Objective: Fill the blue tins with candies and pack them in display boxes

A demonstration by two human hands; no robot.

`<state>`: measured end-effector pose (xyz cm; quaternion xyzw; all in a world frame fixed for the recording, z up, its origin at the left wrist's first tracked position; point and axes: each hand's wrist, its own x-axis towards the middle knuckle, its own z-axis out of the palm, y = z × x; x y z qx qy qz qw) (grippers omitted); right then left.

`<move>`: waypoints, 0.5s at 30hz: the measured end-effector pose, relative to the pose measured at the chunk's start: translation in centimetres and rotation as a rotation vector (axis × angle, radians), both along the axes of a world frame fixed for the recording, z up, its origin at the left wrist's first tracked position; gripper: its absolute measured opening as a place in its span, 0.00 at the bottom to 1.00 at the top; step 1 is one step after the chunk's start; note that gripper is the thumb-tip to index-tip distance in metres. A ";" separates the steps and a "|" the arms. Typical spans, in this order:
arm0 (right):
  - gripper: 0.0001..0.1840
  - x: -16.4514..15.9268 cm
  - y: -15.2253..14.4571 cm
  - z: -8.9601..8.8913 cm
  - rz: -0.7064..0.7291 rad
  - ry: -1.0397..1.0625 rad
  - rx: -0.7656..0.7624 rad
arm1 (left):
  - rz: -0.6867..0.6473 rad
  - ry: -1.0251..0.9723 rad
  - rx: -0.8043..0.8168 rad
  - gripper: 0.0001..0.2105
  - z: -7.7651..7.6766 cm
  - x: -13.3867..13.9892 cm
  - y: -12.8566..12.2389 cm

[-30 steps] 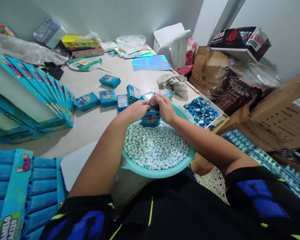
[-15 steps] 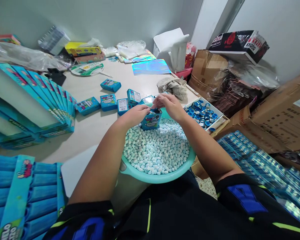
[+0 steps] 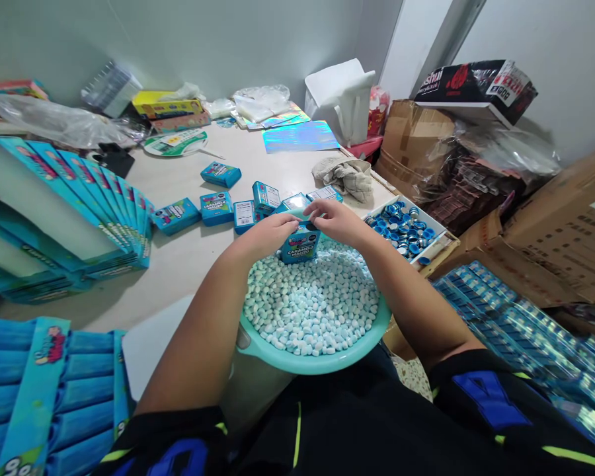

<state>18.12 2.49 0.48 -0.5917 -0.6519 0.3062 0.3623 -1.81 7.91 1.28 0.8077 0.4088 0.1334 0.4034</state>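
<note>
A small blue candy box [image 3: 299, 246], printed "Caramelo Macizo", stands upright in a turquoise basin [image 3: 302, 365] heaped with white and pale-blue candies [image 3: 310, 311]. My left hand [image 3: 274, 235] is closed at the box's upper left corner, fingers along its top edge. At the upper right corner, my right hand [image 3: 333, 219] has its fingers bent and pressed to the top of the box. Fingers partly hide the box's top. Just behind the basin lie several similar blue boxes, among them one with its text side showing [image 3: 244, 215].
A tray of blue-and-silver round caps [image 3: 401, 228] sits right of the basin, near a crumpled cloth [image 3: 344, 177]. Blue display cartons [image 3: 74, 205] stand at left. Cardboard boxes [image 3: 540, 231] and packed blue trays [image 3: 515, 330] fill the right side.
My right hand has dropped slightly onto the box top, where the raised flap looks pressed down. Another blue box behind my right hand shows more. The view has shifted a little.
</note>
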 end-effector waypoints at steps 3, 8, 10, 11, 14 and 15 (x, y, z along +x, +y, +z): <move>0.15 -0.1 -0.2 0.3 0.000 -0.011 -0.013 | -0.003 0.010 -0.010 0.22 0.3 0.0 -0.1; 0.10 -0.3 -0.2 0.4 0.007 -0.019 -0.025 | -0.025 0.028 -0.001 0.23 0.8 -0.1 -0.5; 0.10 -0.3 -0.2 0.3 0.014 -0.022 -0.031 | -0.035 0.024 -0.003 0.23 0.8 -0.1 -0.5; 0.10 -0.3 -0.2 0.3 0.016 -0.023 -0.032 | -0.035 0.022 -0.004 0.22 0.8 -0.1 -0.6; 0.11 -0.2 -0.2 0.0 0.011 -0.017 -0.030 | -0.025 0.017 -0.009 0.22 0.7 -0.2 -0.5; 0.11 -0.1 -0.2 -0.1 0.006 -0.011 -0.031 | -0.020 0.015 -0.012 0.22 0.7 -0.2 -0.5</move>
